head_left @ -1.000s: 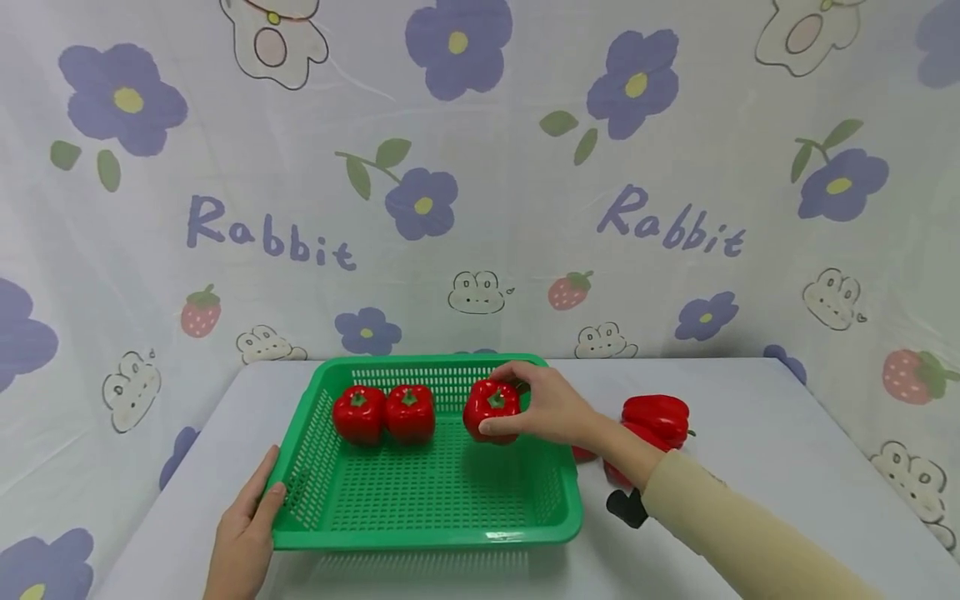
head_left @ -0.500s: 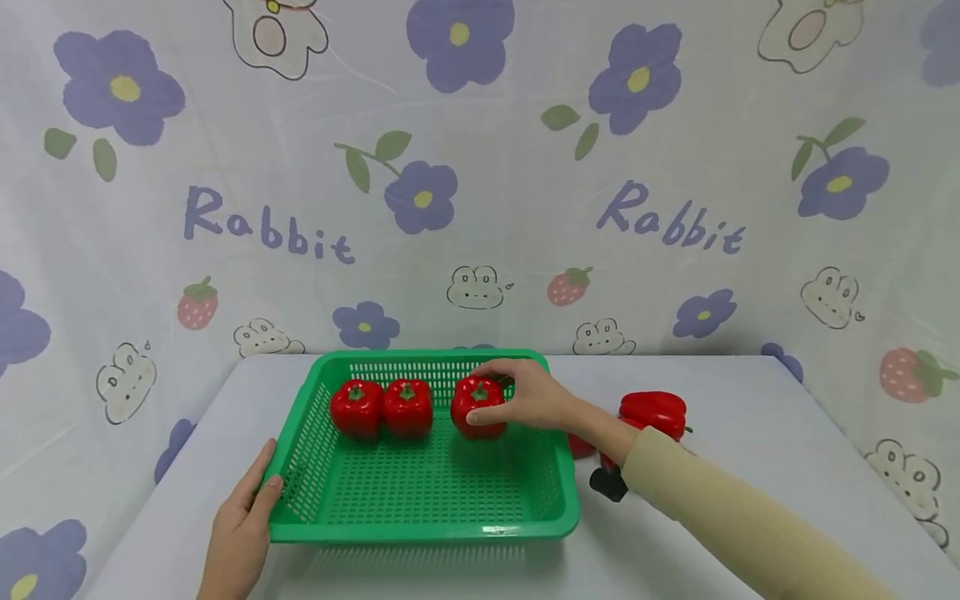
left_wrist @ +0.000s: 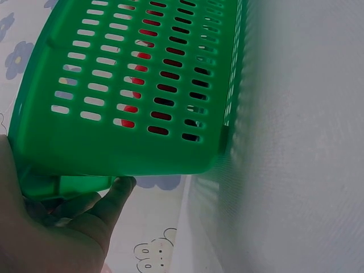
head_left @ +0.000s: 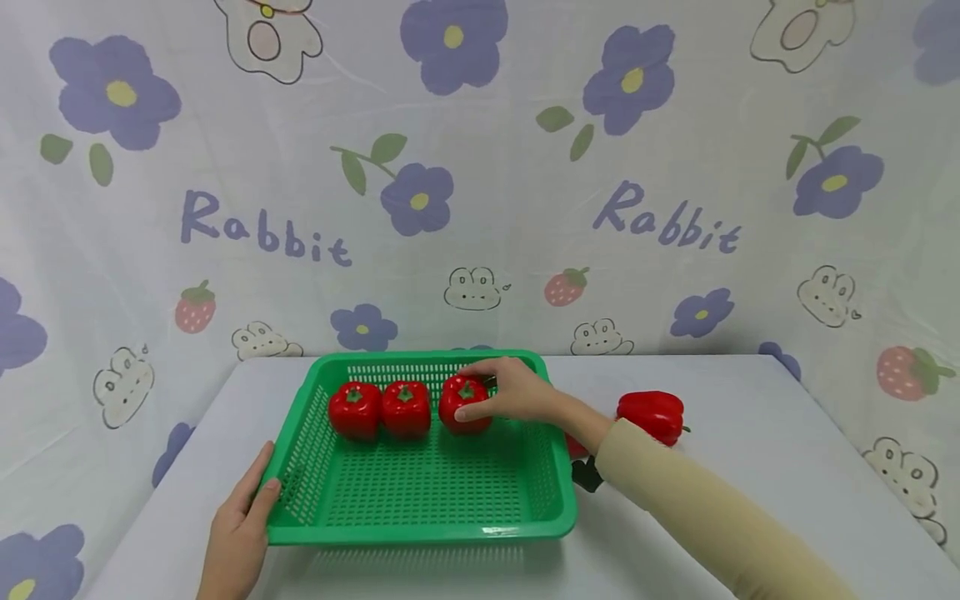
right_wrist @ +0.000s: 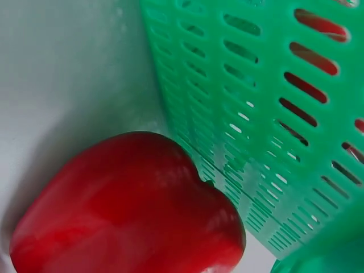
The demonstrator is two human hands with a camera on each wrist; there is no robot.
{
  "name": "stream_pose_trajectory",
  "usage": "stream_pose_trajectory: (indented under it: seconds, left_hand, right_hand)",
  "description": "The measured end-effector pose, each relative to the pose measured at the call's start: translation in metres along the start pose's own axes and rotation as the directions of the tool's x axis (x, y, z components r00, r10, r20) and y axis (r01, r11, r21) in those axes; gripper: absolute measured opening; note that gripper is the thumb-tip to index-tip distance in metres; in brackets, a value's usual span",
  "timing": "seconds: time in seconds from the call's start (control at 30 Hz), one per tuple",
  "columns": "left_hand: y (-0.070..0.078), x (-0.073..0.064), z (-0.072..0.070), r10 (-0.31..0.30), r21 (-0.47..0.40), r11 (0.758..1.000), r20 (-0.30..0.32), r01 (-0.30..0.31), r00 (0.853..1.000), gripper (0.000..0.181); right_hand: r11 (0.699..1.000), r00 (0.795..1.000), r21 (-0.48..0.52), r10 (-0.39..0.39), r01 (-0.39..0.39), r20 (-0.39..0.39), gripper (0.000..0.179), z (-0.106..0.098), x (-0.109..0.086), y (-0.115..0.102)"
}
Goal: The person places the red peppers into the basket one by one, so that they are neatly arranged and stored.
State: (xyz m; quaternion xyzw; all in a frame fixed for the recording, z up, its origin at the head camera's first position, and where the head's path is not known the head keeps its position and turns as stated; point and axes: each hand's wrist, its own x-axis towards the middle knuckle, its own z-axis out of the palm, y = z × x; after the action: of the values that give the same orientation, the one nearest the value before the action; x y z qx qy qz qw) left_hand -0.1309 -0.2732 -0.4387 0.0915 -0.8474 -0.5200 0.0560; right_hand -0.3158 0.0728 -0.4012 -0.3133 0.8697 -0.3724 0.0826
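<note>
In the head view my right hand (head_left: 517, 396) pinches a red bell pepper (head_left: 454, 400) from its right side, thumb in front, within the green basket (head_left: 420, 534). Two more red bell peppers, a left one (head_left: 355, 410) and one beside it (head_left: 406, 411), stand upright along the basket's back wall, just left of the held one. My left hand (head_left: 238, 529) grips the basket's left rim. The left wrist view shows this left hand (left_wrist: 68, 233) with its fingers under the green rim (left_wrist: 85, 183).
Right of the basket on the white table (head_left: 750, 467) lies another red bell pepper (head_left: 652, 414), with more red partly hidden behind my right arm. A dark object (head_left: 587, 475) sits by the basket. The right wrist view has a red bell pepper (right_wrist: 125, 205) beside the basket's outer wall.
My right hand has moved left with the bell pepper, bringing it closer to the two at the back. The left hand keeps its grip on the basket rim.
</note>
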Motion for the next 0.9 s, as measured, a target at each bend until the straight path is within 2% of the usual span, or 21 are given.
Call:
stream_pose_trajectory:
  seconds: [0.47, 0.9]
  left_hand:
    - [0.004, -0.003, 0.002, 0.013, 0.003, 1.0, -0.038, -0.013, 0.999, 0.06]
    - [0.004, -0.001, 0.003, -0.013, 0.008, 1.0, -0.03, 0.014, 0.999, 0.062]
  right_hand:
    - [0.998, 0.995, -0.035, 0.053, -0.051, 0.086, 0.063, 0.005, 0.013, 0.003]
    - [0.999, 0.998, -0.026, 0.028, -0.026, 0.059, 0.057, 0.005, 0.009, 0.002]
